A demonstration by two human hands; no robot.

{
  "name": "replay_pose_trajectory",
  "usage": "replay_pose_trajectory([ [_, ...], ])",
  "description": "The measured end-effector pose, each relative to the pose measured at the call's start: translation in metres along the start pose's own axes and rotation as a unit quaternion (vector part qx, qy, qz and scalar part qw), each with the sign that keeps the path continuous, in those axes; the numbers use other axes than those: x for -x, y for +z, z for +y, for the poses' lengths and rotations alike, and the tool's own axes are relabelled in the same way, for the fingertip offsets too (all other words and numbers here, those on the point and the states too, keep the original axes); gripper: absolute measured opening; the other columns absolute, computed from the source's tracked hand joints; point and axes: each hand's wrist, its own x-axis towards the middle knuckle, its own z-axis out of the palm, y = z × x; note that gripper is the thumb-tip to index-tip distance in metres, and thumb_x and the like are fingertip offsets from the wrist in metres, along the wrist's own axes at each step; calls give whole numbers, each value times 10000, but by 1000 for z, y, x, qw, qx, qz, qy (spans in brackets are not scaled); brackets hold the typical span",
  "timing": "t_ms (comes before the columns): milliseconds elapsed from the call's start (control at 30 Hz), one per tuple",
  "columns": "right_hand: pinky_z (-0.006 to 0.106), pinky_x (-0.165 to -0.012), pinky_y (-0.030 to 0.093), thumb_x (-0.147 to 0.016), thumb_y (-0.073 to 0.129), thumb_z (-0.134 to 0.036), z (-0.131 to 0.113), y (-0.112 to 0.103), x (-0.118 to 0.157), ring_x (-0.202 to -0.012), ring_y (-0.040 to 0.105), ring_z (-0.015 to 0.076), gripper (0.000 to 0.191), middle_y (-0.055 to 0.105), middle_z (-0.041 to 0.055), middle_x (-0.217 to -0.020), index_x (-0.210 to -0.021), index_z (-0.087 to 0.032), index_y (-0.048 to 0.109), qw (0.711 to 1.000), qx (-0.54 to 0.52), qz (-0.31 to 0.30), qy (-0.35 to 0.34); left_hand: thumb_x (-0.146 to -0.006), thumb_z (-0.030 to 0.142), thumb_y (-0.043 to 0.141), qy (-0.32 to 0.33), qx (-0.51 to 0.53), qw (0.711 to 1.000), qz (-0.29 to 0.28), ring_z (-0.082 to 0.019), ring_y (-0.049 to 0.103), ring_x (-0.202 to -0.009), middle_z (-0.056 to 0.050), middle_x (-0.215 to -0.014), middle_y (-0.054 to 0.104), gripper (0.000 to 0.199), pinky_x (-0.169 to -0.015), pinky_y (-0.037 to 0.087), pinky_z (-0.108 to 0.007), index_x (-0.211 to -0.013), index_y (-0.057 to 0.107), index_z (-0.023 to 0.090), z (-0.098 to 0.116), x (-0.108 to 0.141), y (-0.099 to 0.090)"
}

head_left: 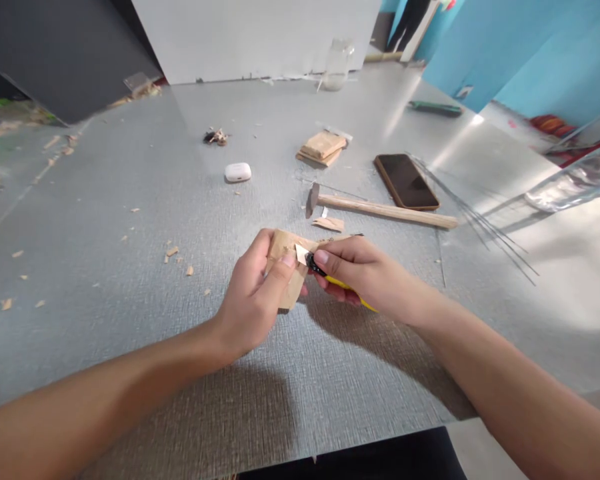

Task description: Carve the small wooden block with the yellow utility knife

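Note:
My left hand (260,293) is closed around a small flat piece of wood (291,293), its thumb pressed on the upper face near the blade. In my right hand (367,270) is a yellow and black utility knife (337,282), gripped close to the blade end. The knife's blade (301,254) touches the wood's upper face just past my left thumb. A wood chip (330,223) lies just beyond my hands, beside a hammer (385,207) with a wooden handle. Parts of the wood and the knife's handle are hidden by my fingers.
Farther back are a phone (407,181), stacked wooden blocks (323,145), a white earbud case (238,172), a dark clump (215,137) and a glass jar (338,67). Thin wires (480,220) lie right. Wood shavings (172,251) dot the left. A person (411,23) stands in the background.

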Motion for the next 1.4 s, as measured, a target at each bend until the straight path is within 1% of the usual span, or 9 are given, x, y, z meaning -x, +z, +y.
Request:
replay_pose_trajectory([
  [167,294,-464,285,-1063,589,-469,-2,6,0,-484,393,123,468,523,1,-564,-667,-219,574,997,19,73,18,-1109,510,555,25,-32,999,0,-172,707,-660,-27,-829,732,275,-523,512,-268,-1081,573,237,1,6,-1],
  [267,295,-483,304,-1046,644,-408,-3,-12,-6,-491,415,128,459,504,-3,-553,-636,-227,544,976,43,215,-18,-1101,537,555,23,-59,998,-27,-171,670,-611,-26,-789,717,299,-504,502,-281,-1079,582,240,0,17,-1],
  [333,300,-477,319,-1058,639,-424,-3,-29,-9,-489,434,135,455,516,0,-580,-654,-242,537,924,-4,376,-65,-1078,535,603,11,-87,991,-99,-171,664,-623,-44,-799,716,313,-514,508,-283,-1044,621,224,-1,22,-1],
  [400,310,-489,327,-1091,590,-399,-3,-37,-12,-490,451,139,451,522,2,-585,-672,-245,528,906,-10,419,-63,-1090,535,577,3,-65,996,-56,-167,700,-688,-63,-913,755,317,-581,564,-280,-1058,626,223,-1,21,0],
  [467,315,-538,343,-1103,567,-364,-2,-31,-14,-514,459,135,469,522,1,-565,-655,-230,533,951,52,297,-61,-1081,528,600,-11,-19,1000,19,-162,728,-731,-56,-995,771,298,-623,594,-272,-1126,610,234,-1,14,1],
  [533,319,-589,345,-1122,519,-358,-2,-17,-15,-567,480,137,479,546,5,-592,-662,-224,523,959,103,244,-97,-1058,515,639,-31,19,999,0,-162,732,-717,-57,-1007,775,300,-609,592,-267,-1136,597,228,-1,4,1],
  [733,346,-638,267,-1106,500,-316,6,-1,-12,-616,439,150,449,552,8,-631,-667,-223,508,924,254,262,-116,-1020,509,685,-43,68,997,7,-181,759,-740,-75,-1053,782,330,-613,605,-274,-1136,580,219,-5,-7,-2],
  [1000,349,-652,278,-1095,502,-330,4,4,-4,-629,474,174,337,580,19,-678,-778,-233,561,907,287,259,-165,-1055,418,620,-42,68,997,7,-179,760,-765,-52,-1036,773,231,-635,600,-273,-1178,630,223,-6,-3,-2],
  [1400,298,-531,321,-1088,522,-347,-3,2,1,-520,442,119,483,530,-1,-559,-624,-213,533,983,145,98,-58,-1099,371,562,18,-17,999,-31,-167,605,-800,-18,-938,653,170,-703,504,-287,-1142,643,228,-6,0,-1],
])
